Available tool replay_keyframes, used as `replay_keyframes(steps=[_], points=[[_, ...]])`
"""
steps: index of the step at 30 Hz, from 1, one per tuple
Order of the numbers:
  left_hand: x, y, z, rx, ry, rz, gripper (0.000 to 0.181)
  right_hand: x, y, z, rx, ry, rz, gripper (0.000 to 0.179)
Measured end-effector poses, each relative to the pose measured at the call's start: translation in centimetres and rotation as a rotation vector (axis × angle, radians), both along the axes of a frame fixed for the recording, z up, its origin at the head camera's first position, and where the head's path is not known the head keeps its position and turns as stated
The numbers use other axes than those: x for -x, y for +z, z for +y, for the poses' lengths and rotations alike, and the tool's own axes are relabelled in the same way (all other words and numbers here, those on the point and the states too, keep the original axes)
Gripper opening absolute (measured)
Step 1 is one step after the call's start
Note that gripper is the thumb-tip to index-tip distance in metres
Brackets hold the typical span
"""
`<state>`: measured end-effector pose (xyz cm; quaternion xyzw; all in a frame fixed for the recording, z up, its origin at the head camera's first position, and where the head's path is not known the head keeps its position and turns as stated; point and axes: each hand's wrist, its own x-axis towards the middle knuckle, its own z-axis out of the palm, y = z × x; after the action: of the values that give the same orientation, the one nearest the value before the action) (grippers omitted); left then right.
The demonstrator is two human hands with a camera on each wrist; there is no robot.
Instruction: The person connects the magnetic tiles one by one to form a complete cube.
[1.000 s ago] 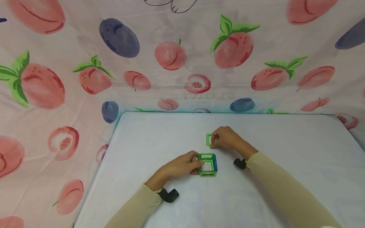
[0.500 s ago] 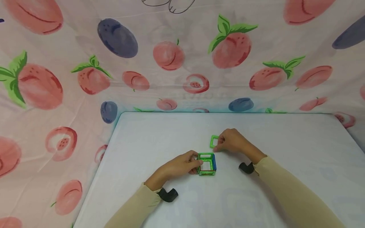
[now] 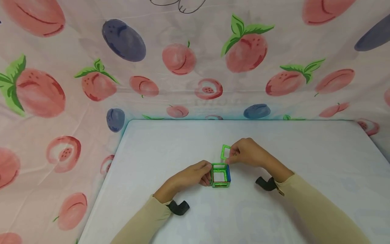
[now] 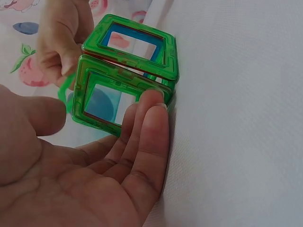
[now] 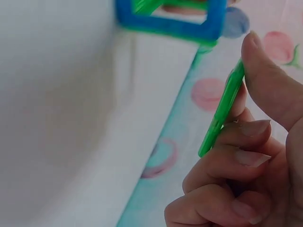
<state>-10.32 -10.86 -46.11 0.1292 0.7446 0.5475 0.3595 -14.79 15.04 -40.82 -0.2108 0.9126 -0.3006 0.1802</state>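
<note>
An open-topped cube of square magnetic tiles (image 3: 220, 185) stands on the white table, mostly green with a blue tile (image 3: 228, 173) on its right side. My left hand (image 3: 190, 176) is at the cube's left side. In the left wrist view its extended fingers (image 4: 149, 137) touch a green side tile (image 4: 80, 87), while the thumb stays apart from it. Just behind the cube, my right hand (image 3: 248, 152) pinches a loose green square tile (image 3: 223, 152) by its right edge. The right wrist view shows that tile (image 5: 222, 111) edge-on between thumb and fingers.
The white table (image 3: 170, 142) runs back to a fruit-print cloth (image 3: 179, 88), which also hangs along the left. Black curved pieces sit at both cuffs, one at the left wrist (image 3: 179, 207) and one at the right (image 3: 265, 184).
The right hand shifted right, then the green tile came back left and tilted up behind the cube. My left thumb has drawn back off the cube's top edge; the cube stays put.
</note>
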Motion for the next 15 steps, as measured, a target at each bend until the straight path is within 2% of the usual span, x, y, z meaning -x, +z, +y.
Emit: replay_keyframes(steps=[6,11,15], points=[[-0.1,0.0,-0.2,-0.026,0.001,-0.007,0.036,-1.8,0.9,-1.3,0.018,0.064,-0.004,0.024],[-0.1,0.1,-0.2,-0.025,0.003,-0.008,0.034,-3.2,0.9,-2.1,0.016,0.124,0.024,0.026],[-0.2,0.0,-0.3,-0.028,0.004,-0.014,0.033,-3.8,0.8,-2.8,-0.01,0.135,0.031,0.028]])
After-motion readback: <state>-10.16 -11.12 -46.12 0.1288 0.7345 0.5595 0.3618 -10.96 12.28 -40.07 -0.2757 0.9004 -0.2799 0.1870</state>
